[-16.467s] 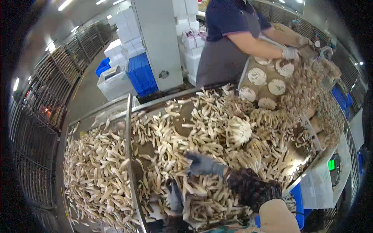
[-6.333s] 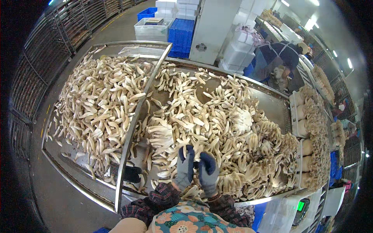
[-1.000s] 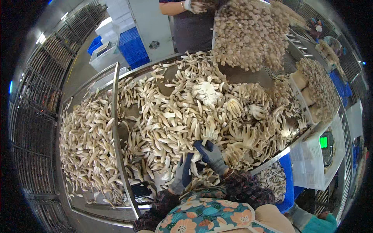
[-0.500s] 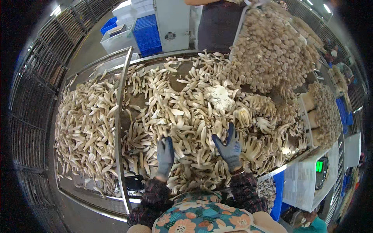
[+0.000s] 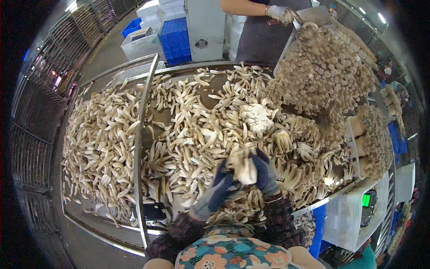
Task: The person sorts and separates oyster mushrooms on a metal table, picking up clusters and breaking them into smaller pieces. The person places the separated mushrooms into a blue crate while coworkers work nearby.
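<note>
Just in front of me, a pale cluster of mushrooms [image 5: 243, 167] is lifted off the pile between my gloved hands. My right hand [image 5: 267, 175] is closed round its right side. My left hand [image 5: 216, 192], smeared by motion, has its fingers bent against the cluster's left side. Both gloves are grey with dark blue fingers. Under and around them loose mushrooms [image 5: 188, 130] cover the table. Beyond my hands lies a clump with its white cut base [image 5: 256, 117] upward, and a smaller clump [image 5: 282, 141] sits nearer.
A metal bar [image 5: 139, 134] divides the table, with a heap of mushrooms [image 5: 101, 148] left of it. A dark device [image 5: 153, 211] lies by the bar. Large brown-capped clumps [image 5: 324, 67] fill the far right. A co-worker's gloved hand [image 5: 281, 15] holds a tool there. White crate [image 5: 345, 219] and green-lit scale [image 5: 368, 208] stand right.
My hands have come together, the left moving right, and now hold a mushroom cluster between them. The co-worker's arm and gloved hand have come further into view at the top.
</note>
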Tool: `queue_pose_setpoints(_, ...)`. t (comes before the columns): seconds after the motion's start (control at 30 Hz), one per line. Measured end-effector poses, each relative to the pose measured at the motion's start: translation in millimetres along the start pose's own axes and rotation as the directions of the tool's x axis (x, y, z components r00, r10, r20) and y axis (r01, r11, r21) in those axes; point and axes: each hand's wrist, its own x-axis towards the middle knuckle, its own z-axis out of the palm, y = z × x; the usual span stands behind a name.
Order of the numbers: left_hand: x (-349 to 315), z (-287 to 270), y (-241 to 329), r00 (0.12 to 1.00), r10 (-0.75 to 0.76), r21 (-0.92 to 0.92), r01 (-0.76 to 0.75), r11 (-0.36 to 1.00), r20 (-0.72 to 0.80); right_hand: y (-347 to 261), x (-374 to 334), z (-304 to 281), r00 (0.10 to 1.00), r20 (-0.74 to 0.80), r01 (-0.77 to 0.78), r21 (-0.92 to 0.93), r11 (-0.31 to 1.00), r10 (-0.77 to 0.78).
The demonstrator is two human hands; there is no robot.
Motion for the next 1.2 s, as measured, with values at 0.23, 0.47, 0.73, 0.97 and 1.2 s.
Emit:
queue_pose_setpoints(0.23, 21, -7, -32, 0.912, 0.354, 0.34, -0.406, 0.848, 0.207, -29, -61, 98, 0.768, -0.056, 0.102, -0.973, 0.208, -0.638)
queue_pose_setpoints(0.47, 6, -3, -17, 0.999, -0.045, 0.14, 0.049, 0.989, -0.031, -35, -93, 95, 0.889, 0.211, 0.34, -0.898, 0.278, -0.407)
queue_pose_setpoints(0.73, -5, 21, -32, 0.962, 0.272, 0.37, -0.25, 0.895, -0.006, -39, -145, 65, 0.93, 0.021, 0.288, -0.661, 0.692, -0.367)
queue_pose_setpoints(0.97, -3, 19, -30, 0.999, -0.033, -0.082, 0.031, 0.996, -0.027, -29, -140, 75, 0.879, 0.158, 0.371, -0.82, 0.436, -0.45)
queue_pose_setpoints(1.2, -18, 17, -29, 0.87, 0.454, 0.808, -0.404, 0.429, 0.194, -60, -255, -24, 0.997, 0.041, 0.019, -0.959, 0.284, 0.072)
